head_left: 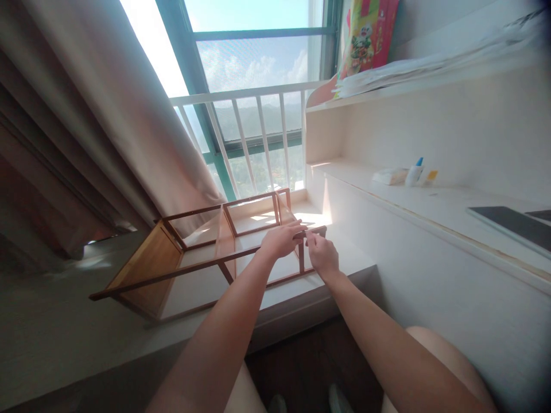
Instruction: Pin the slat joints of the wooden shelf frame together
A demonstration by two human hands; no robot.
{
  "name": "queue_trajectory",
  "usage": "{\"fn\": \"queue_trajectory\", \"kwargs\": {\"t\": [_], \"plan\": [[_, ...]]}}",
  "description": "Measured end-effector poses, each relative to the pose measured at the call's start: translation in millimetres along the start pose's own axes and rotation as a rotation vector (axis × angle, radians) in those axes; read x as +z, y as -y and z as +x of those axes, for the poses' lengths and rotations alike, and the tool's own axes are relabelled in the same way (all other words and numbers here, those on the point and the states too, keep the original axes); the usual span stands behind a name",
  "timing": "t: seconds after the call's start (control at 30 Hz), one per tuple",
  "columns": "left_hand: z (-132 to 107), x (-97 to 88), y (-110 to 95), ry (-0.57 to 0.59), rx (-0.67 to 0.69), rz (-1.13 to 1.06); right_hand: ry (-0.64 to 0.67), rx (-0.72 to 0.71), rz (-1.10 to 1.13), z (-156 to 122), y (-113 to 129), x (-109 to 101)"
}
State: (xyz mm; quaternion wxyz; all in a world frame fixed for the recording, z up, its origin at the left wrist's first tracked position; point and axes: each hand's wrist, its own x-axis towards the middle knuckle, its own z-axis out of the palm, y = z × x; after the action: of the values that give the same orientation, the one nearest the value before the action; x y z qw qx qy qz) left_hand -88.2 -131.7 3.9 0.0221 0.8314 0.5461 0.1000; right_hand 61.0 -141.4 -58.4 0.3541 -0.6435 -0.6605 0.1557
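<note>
A wooden shelf rack (172,261) lies on its side on the pale window ledge (301,295). My left hand (279,240) is closed over the rack's upper front rail near its right end, fingers wrapped on the wood. My right hand (322,255) sits right beside it, fingers pinched at the same rail end by a short upright post. What the right fingers pinch is too small to make out. Both forearms reach up from the bottom of the view.
A beige curtain (107,115) hangs at the left beside the window with its white railing (253,137). To the right runs a white shelf (430,198) with small bottles (415,172), a packet and a dark tablet (512,223). A colourful bag (368,34) stands on the top shelf. My knees show below.
</note>
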Motion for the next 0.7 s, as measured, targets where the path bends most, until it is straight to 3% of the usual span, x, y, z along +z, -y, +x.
{"fn": "queue_trajectory", "kwargs": {"t": [0.23,0.63,0.7], "plan": [[-0.1,-0.1,0.1,-0.007,0.003,-0.005,-0.041,-0.063,-0.081,0.0,0.7,-0.8],[0.7,0.4,0.2,-0.009,0.004,0.000,-0.086,-0.112,-0.017,-2.5,-4.0,3.8],[0.7,0.2,-0.1,-0.008,0.004,0.004,-0.107,-0.084,0.074,-1.6,-2.2,5.7]]}}
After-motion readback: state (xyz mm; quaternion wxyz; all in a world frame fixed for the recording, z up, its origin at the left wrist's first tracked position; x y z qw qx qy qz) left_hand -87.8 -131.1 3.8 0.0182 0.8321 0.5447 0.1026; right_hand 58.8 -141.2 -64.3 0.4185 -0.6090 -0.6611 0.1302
